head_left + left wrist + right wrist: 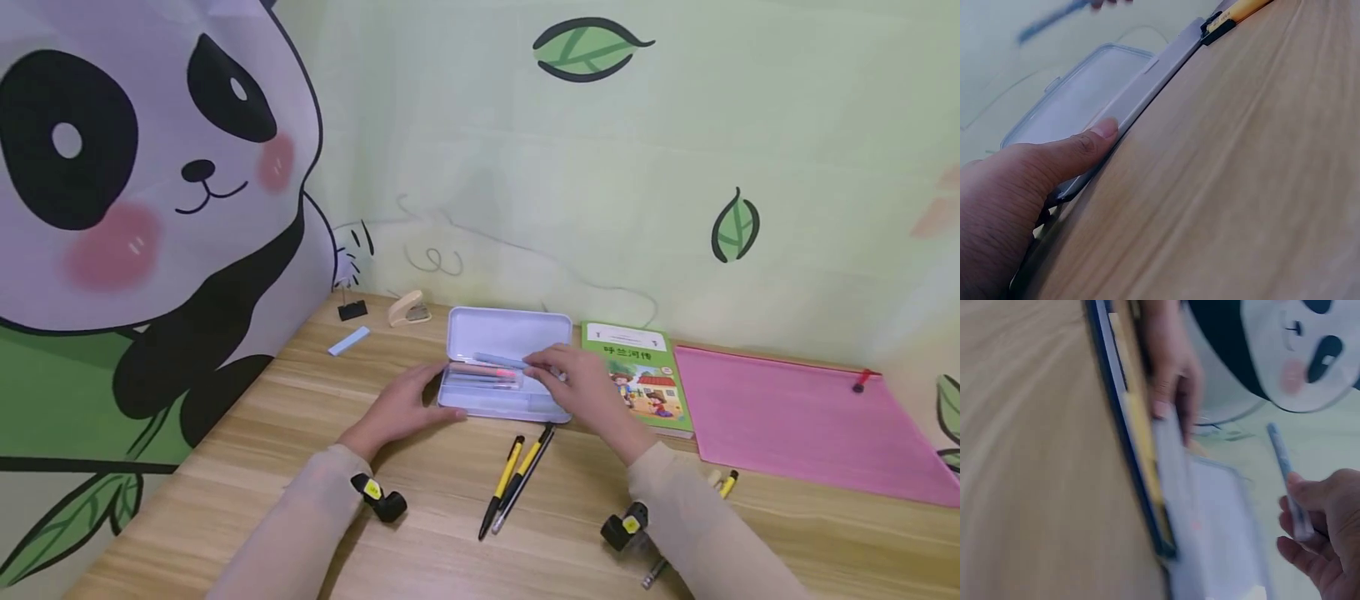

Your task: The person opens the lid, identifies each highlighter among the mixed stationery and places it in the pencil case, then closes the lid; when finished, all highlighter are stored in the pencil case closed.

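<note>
I have the pale blue pen (498, 361) up in the air over the open pencil case (517, 329), my right grip (576, 383) clamped on it between thumb and fingers; the right wrist view shows it clear of the case. My left grip (405, 408) is closed about the case's left end, thumb along the front wall. The lid is raised at the back, and in the tray a pinkish pen (480, 369) lies lengthwise with other slim pieces I cannot tell apart. Two yellow-and-black pens (501, 486) and a pencil (515, 496) lie just in front on the bench (247, 500). To the right I see a green book (628, 352), then a pink zip pouch (795, 417) lying flat; to the left, a stapler (409, 309).
</note>
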Motion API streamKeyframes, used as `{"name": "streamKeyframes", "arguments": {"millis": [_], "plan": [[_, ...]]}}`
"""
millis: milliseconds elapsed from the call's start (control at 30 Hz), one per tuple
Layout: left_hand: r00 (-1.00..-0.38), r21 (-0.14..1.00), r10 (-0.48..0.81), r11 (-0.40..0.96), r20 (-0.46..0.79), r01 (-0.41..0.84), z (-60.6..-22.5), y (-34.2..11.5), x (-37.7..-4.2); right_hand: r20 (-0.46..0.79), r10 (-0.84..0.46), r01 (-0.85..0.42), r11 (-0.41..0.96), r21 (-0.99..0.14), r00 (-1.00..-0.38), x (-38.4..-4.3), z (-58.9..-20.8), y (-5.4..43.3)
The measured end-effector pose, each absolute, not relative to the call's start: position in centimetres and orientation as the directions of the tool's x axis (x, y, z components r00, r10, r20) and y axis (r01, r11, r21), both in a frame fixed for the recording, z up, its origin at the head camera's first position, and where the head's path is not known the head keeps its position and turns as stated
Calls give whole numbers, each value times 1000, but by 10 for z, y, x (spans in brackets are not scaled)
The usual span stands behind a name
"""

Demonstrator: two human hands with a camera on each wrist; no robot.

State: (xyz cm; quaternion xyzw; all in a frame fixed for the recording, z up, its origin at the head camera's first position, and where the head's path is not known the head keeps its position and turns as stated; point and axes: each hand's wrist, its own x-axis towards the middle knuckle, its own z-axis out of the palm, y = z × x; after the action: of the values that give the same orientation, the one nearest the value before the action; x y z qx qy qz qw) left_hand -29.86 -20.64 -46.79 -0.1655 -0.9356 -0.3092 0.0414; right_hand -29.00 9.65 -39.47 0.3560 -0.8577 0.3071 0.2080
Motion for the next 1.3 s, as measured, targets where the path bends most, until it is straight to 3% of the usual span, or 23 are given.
{"name": "streamKeyframes", "arguments": {"millis": [167, 533, 1300], "plan": [[-943, 569, 282, 753, 175, 331, -471, -206, -299, 606, -480, -760, 533, -372, -634, -300, -417, 73], [-945, 573, 275, 752, 178, 327, -467, -206, -301, 581, -395, -694, 528, -490, -711, -307, -429, 68], [-949, 572, 271, 758, 162, 314, -466, -206, -300, 540, -426, -680, 565, -467, -726, -317, -442, 59]]}}
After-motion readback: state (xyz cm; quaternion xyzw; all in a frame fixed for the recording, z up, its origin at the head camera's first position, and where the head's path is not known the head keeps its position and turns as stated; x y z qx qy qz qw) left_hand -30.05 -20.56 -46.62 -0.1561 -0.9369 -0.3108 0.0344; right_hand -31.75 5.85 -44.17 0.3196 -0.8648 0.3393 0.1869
